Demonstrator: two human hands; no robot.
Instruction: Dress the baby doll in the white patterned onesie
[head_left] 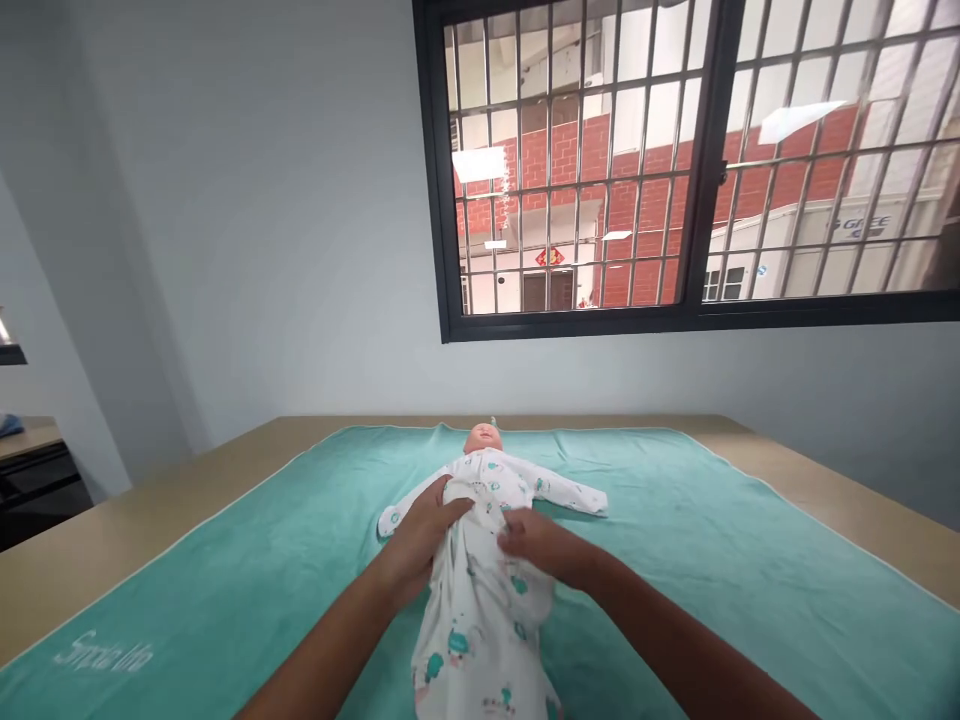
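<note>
A baby doll [484, 437] lies on its back on a green blanket [285, 540], its head toward the far edge of the table. It wears a long white gown [480, 620] with green and pink prints, and both sleeves are spread out to the sides. At the left side of the gown's waist, my left hand [427, 530] holds the cloth between thumb and fingers. My right hand [541, 543] is closed on the gown at the other side, its fingers curled and partly hidden. Creases run down the cloth between my hands. The gown's lower end leaves the bottom of the view.
The blanket covers most of a wooden table [225, 465], whose bare border shows around it. White lettering [103, 652] marks the blanket's near left. A grey wall [285, 250] and a barred window [570, 180] stand behind. Another table [30, 437] is at far left.
</note>
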